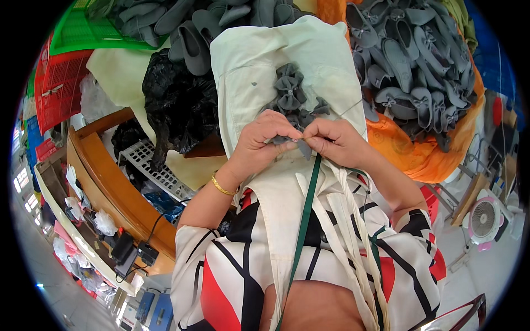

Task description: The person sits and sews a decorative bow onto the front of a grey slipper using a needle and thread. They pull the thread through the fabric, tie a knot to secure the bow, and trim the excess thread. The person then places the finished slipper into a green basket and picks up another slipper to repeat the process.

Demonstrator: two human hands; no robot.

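Observation:
My left hand and my right hand meet over my lap, fingertips pinched close together. Between them is a small grey fabric piece, its pointed end hanging below the fingers; a tiny pale detail at the fingertips is too small to make out. Just beyond my hands lie several grey fabric bows, gathered at the middle, on a white cloth spread over my lap. Fine dark threads trail across that cloth. A gold bracelet circles my left wrist.
Grey slip-on shoes fill an orange sack at the right. More shoes are heaped at the far left by a green basket and a black plastic bag. A wooden bench stands left, a small fan right.

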